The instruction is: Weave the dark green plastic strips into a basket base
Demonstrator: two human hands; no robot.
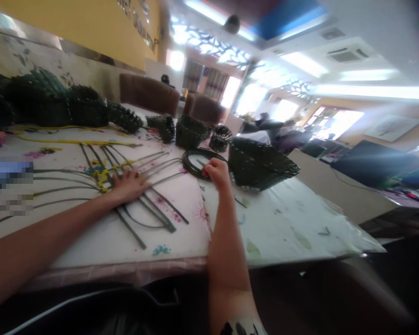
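Observation:
My left hand (130, 185) lies flat, its fingers spread, on a lattice of crossed dark green strips (160, 216). Yellow strips (103, 179) and a bit of teal are woven through the crossing beside its fingertips. Over the right side of a dark green coil of strip (188, 164), my right hand (218, 173) is closed with its fingers curled in. A short strip end shows at those fingers inside the coil and seems pinched, though the grip itself is partly hidden.
Right of the coil stands a large dark green woven basket (258, 163). Smaller baskets (192, 131) line the back, with bigger ones (87, 104) at left. Yellow strips (73, 142) lie behind the lattice. Brown chairs (148, 93) stand beyond the table (181, 244). A person (288, 135) is blurred farther off.

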